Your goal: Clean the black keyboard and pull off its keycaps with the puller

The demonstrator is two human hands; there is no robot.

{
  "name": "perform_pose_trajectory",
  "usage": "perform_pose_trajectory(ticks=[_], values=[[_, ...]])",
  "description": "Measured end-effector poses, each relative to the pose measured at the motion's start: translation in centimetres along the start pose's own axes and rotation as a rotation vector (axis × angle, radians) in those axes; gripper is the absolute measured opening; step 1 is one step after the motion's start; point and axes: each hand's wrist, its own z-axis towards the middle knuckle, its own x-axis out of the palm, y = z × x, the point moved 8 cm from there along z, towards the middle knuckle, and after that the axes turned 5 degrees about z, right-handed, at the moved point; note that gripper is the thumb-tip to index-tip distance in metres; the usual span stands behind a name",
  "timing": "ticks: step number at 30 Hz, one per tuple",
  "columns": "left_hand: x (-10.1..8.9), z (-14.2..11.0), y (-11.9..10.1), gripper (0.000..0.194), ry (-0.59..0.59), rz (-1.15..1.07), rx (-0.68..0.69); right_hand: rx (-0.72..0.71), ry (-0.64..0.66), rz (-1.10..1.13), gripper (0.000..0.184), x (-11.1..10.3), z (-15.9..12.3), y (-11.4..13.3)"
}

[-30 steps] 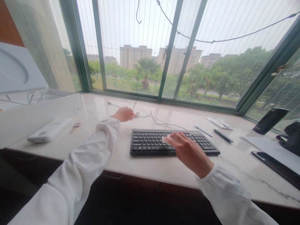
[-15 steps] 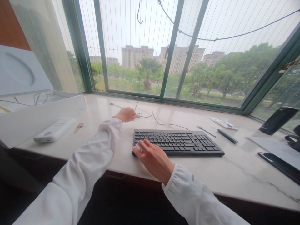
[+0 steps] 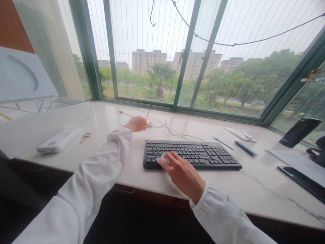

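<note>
I read the right grip (image 3: 182, 177) as clamped on a light, soft crumpled white tissue (image 3: 163, 159), best held by its bunched middle, lying on the black plastic keyboard (image 3: 195, 149). The left grip (image 3: 136, 124) sits at a thin black cable (image 3: 162, 126); I cannot tell its closure.

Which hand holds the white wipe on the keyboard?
The right hand, pressing the white wipe on the black keyboard; the left hand lies by a thin black cable.

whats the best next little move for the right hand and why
I'd probably slide the right hand to the right, drawing the white tissue across the black keyboard. The tissue is pressed on the keys near the keyboard's left end, so most of the rows lie to its right.
</note>
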Motion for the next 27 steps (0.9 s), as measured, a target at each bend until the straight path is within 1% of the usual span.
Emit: perform_pose_trajectory(ticks=[6,11,20,27], values=[[0.0,0.0,0.0,0.05,0.007,-0.001,0.007,0.03,-0.03,-0.013,0.036,-0.3,-1.5,-1.6],[0.0,0.0,-0.1,0.049,0.007,0.0,0.012,0.066,-0.02,-0.038,0.044,-0.4,-3.0,-3.1],[0.0,-0.1,-0.1,0.05,0.008,-0.008,0.008,0.11,-0.011,-0.109,0.059,-0.9,-6.9,-6.4],[0.2,0.0,0.0,0.05,0.012,-0.014,0.014,0.134,-0.004,-0.163,0.061,-1.3,-9.4,-8.4]])
